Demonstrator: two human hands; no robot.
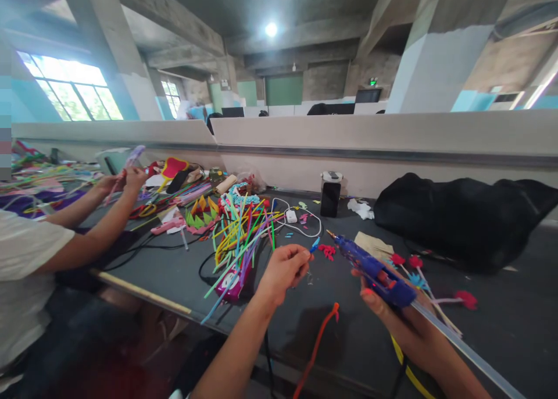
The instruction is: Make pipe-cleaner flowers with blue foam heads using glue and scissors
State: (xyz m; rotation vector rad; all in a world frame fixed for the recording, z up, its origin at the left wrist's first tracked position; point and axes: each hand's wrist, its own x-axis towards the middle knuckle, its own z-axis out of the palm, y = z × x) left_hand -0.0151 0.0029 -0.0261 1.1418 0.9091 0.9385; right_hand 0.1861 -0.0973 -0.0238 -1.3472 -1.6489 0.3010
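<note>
My left hand (285,271) is closed in a pinch above the table, gripping a small blue piece (314,245) that looks like bent pipe cleaner. My right hand (403,323) is wrapped round a blue hot glue gun (377,271), whose nozzle points up and left, close to the blue piece but apart from it. From the gun's back end sticks a long clear glue stick (466,344). Between the hands, small red pieces (326,251) lie in a pile. An orange pipe cleaner (320,341) hangs at the table's front edge.
A heap of colourful pipe cleaners (244,236) covers the table left of centre. A phone (330,199) leans upright at the back. Red flowers on stems (416,262) and a black bag (462,218) lie to the right. At left, a co-worker's hands (124,181) hold something purple.
</note>
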